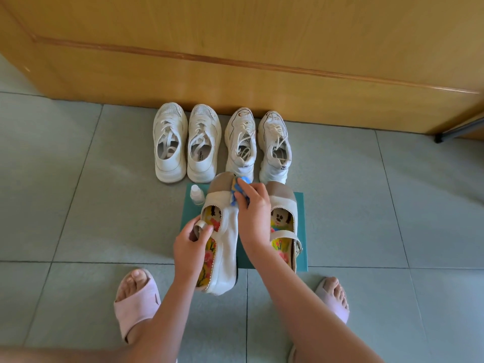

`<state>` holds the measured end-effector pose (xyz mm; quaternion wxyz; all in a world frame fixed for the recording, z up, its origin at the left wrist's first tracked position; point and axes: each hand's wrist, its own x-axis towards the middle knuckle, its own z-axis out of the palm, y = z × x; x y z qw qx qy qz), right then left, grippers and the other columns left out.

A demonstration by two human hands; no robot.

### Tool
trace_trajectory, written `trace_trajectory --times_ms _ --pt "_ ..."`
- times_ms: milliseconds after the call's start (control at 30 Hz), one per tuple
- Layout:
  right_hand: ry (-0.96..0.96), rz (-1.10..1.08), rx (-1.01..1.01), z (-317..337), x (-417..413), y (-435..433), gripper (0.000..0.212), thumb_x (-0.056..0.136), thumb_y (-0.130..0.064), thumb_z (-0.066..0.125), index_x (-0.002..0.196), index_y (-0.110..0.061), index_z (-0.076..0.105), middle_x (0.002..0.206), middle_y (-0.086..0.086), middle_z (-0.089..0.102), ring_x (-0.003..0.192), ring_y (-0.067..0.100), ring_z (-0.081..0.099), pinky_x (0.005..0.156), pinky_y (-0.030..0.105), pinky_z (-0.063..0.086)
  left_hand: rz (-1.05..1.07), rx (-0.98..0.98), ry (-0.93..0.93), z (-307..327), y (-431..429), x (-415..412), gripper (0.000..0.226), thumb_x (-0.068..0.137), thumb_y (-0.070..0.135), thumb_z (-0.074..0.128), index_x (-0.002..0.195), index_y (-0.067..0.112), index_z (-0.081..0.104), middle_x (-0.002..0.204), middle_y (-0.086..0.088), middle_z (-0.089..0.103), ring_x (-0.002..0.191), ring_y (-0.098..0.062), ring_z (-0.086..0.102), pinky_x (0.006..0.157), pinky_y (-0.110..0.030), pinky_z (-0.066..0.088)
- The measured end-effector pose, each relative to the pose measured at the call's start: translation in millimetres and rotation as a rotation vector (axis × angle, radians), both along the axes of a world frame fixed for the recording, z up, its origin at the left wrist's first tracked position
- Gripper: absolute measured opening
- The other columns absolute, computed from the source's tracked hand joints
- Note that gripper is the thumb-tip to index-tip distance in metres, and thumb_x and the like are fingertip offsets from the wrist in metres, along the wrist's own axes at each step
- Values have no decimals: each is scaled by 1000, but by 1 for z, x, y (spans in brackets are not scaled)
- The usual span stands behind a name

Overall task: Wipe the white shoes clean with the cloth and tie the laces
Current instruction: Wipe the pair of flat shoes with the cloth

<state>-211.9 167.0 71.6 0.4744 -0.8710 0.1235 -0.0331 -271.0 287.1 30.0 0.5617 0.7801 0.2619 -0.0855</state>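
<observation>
Between the hands the strap shoe (227,239) lay tipped on its side, left hand (190,242) pinching its strap, right hand (252,205) pressing the bunched cloth (238,188) to its toe; a hard rub could have knocked it into the small bottle (197,195) just beside.

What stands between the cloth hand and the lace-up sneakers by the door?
Only the beige toe of the strap shoe, where the right hand presses the cloth. The sneakers lie just beyond it. The small bottle stands off to the left, out of the path.
</observation>
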Motion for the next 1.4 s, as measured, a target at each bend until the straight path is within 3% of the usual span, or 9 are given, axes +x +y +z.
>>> trace_trajectory --times_ms 267,433,600,700,833,1033,1200,1300,1400 --pt "26 -12 -34 -13 -20 -5 33 93 -3 53 124 -12 61 105 5 55 100 21 53 86 29 47 -14 39 -60 8 -11 1 26 89 28 62 114 22 65 97 8 69 92 -6 60 80 -21 46" --pt "47 107 93 0 -21 -1 29 90 -3 57 118 -8 65 101 0 55 94 11 53 82 6 37 2 50 -57 10 -14 1 22 90 28 61 111 24 65 92 9 68 87 -2 60 74 -16 45" --pt "17 243 154 15 -10 -10 29 88 0 59 115 -7 67 106 4 60 95 11 56 82 7 42 15 51 -13 11 -15 2 34 88 32 62 120 22 62 106 9 65 95 -4 57 85 -22 43" --pt "-19 175 73 16 4 -13 30 89 -1 57 117 -9 66 106 3 58 96 14 54 81 10 40 45 61 -3 11 -19 2 40 87 32 64 124 19 60 113 7 62 103 -8 53 88 -23 38" --pt "17 361 -213 2 14 -18 30 91 0 52 118 -6 65 112 12 55 107 24 47 89 17 34 30 82 -13 10 -19 3 38 87 30 64 123 20 61 113 4 65 104 -11 56 89 -25 42" --pt "196 25 1 -5 -4 -34 15 94 -6 52 107 -4 61 100 5 54 91 15 52 70 3 38 41 83 -43 7 -21 2 32 85 26 65 116 22 66 106 6 69 100 -11 60 90 -34 50" --pt "208 40 -95 -4 -12 -24 17 93 -6 53 104 3 62 101 13 55 91 22 54 79 25 45 39 52 -50 10 -19 2 30 85 25 65 115 22 67 102 8 69 97 -8 61 84 -24 47" --pt "230 34 -62 -7 -28 -14 15 91 -2 53 100 4 63 93 6 51 85 17 49 66 8 36 35 24 -52 10 -18 2 27 85 21 65 112 23 68 93 9 69 88 -4 61 78 -23 49" --pt "288 75 -2 -8 -48 -9 19 92 -5 53 103 -5 67 97 3 52 81 9 47 66 5 36 20 20 -61 10 -16 1 27 87 20 65 113 22 66 92 11 68 86 -1 60 71 -13 42"
